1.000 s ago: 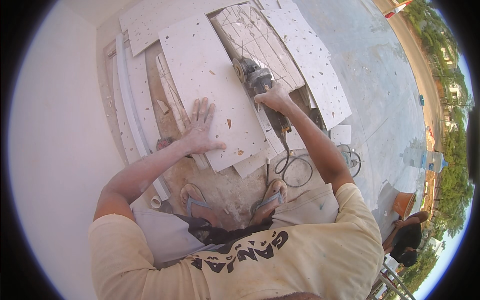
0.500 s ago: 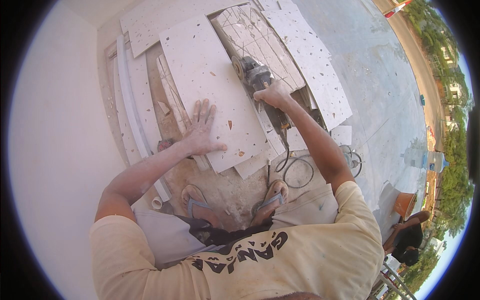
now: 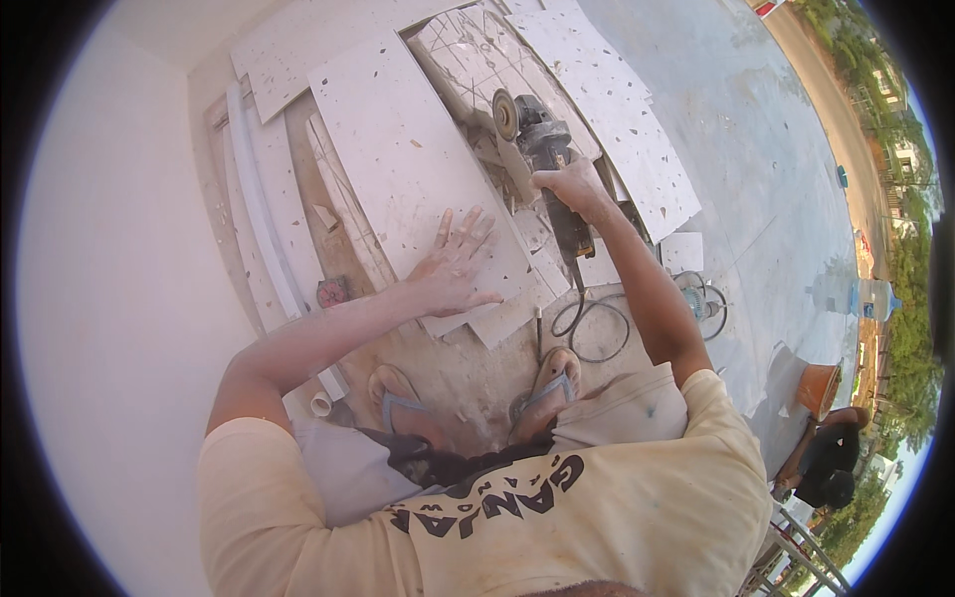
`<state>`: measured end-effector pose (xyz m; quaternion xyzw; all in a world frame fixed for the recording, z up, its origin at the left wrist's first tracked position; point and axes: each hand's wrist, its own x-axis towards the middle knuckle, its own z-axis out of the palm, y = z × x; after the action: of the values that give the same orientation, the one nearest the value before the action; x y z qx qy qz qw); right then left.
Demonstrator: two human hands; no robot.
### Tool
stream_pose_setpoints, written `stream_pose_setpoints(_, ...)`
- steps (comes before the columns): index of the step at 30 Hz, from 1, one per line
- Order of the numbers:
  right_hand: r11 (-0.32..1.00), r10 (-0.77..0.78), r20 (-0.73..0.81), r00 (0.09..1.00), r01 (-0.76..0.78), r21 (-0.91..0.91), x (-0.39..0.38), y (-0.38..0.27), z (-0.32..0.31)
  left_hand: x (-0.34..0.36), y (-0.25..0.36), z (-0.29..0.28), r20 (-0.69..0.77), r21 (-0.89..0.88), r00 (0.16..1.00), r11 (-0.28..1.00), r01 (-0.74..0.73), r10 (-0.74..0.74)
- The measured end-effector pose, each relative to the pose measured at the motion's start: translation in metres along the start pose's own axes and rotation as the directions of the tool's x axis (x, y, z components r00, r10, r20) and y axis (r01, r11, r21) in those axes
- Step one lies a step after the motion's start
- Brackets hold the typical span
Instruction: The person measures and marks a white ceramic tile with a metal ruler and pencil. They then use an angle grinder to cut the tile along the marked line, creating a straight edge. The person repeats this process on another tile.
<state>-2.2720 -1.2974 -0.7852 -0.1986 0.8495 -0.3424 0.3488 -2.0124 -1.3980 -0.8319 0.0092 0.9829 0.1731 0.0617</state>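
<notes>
My right hand [image 3: 572, 186] is wrapped round the body of an angle grinder [image 3: 547, 149], its grey disc pointing away from me. The grinder is lifted to the right of a white speckled tile [image 3: 398, 149], beside its long right edge. On the near part of that tile lies my left hand [image 3: 453, 264], palm down with fingers spread. A power cord [image 3: 581, 284] runs from the grinder's rear and loops on the floor. Under the grinder, broken pieces and a scored, dusty slab [image 3: 487, 60] show.
More speckled tiles [image 3: 617, 119] lie to the right and far left. A long pale metal bar [image 3: 254, 189] runs along the left, near the white wall [image 3: 119, 229]. A red-and-black tool [image 3: 332, 292] sits by my left forearm. At the right are an orange bucket [image 3: 818, 388] and a crouching person [image 3: 831, 458].
The grinder has moved right, away from the tile's edge, in my right hand. My left hand has slid right and its fingers now lie elsewhere on the tile.
</notes>
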Motion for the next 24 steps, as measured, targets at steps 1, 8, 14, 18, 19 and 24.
stream_pose_setpoints(1,1.000,-0.006,-0.016,1.000,0.006,0.011,-0.004,-0.001,-0.004,0.013,-0.001,0.004,-0.039,0.027,0.995,0.995,-0.091,0.092)
stream_pose_setpoints(8,0.998,-0.015,-0.031,0.999,0.017,0.058,-0.023,0.023,-0.027,0.093,0.000,-0.006,0.262,-0.048,0.950,0.985,-0.164,0.171)
stream_pose_setpoints(14,0.992,-0.028,0.002,1.000,0.028,0.125,-0.045,0.029,-0.029,0.084,0.016,-0.006,0.298,-0.092,0.934,0.979,-0.179,0.199)
stream_pose_setpoints(18,0.989,-0.083,0.019,0.996,0.080,0.124,-0.049,0.043,-0.021,0.067,0.050,0.005,0.365,-0.091,0.900,0.971,-0.220,0.238)
stream_pose_setpoints(19,0.991,-0.070,0.029,0.997,0.067,0.115,-0.053,0.044,-0.018,0.063,0.058,0.012,0.365,-0.090,0.898,0.969,-0.228,0.245)
stream_pose_setpoints(24,0.999,0.004,0.065,0.998,-0.008,0.047,-0.064,0.050,-0.006,0.055,0.079,0.040,0.257,-0.118,0.937,0.970,-0.213,0.237)
